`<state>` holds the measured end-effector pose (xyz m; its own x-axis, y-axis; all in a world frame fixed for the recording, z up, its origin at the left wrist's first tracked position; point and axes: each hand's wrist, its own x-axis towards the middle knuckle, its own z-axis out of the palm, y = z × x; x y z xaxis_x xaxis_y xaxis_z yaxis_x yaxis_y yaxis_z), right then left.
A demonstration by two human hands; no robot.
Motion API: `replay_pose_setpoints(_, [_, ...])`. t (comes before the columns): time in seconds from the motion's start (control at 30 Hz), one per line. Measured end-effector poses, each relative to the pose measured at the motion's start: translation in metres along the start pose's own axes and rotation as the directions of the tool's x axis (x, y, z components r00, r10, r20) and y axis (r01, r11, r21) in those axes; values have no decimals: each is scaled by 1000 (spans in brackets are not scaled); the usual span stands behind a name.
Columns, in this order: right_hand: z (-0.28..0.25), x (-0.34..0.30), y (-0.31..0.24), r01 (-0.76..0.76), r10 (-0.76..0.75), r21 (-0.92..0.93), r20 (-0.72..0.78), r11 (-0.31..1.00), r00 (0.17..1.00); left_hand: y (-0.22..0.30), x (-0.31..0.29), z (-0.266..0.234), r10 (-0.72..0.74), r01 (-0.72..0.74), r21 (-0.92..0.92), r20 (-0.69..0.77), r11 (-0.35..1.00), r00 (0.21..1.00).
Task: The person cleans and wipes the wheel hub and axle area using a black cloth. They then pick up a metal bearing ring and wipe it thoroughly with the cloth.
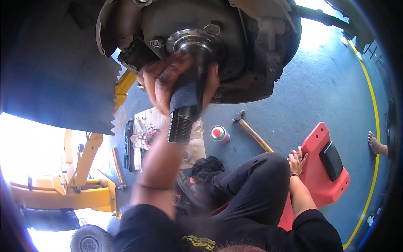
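A bare metal axle spindle (179, 130) with a threaded end sticks out of the dark, bolted brake assembly (247, 50) overhead. My left hand (161, 84) is wrapped round the spindle's shaft. Its fingers press a dark grey piece of sandpaper (184, 93) against the metal. The left forearm is blurred, and part of the fingers is hidden behind the spindle. Down to the right, my right hand (296, 161) lies with fingers apart on the edge of a red creeper (312, 140), holding nothing.
On the blue floor stand a spray can (219, 134) and a hammer (254, 133). Stained cardboard (197, 145) lies beneath my left arm, black cloth (208, 167) beside it. Another hammer (117, 168) lies near yellow equipment (63, 195). Another person's bare foot (378, 145) is far right.
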<state>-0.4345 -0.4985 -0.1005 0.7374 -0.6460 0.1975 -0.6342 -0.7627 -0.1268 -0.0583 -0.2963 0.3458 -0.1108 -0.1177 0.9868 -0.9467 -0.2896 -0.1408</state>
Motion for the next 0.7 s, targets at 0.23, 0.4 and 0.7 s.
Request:
replay_pose_setpoints(0.23, [25, 2, 5, 64, -64, -18, 16, 998, 998, 56, -21, 57, -589, 622, -76, -429, 779, 685])
replay_pose_setpoints(0.4, [-1, -4, 19, -3, 4, -47, 17, 999, 1000, 13, -10, 17, -206, 212, 25, -153, 977, 967])
replay_pose_setpoints(0.7, [-3, -3, 9, 1, 1, -60, 28, 998, 1000, -52, 102, -14, 847, -565, -631, 403, 532, 347])
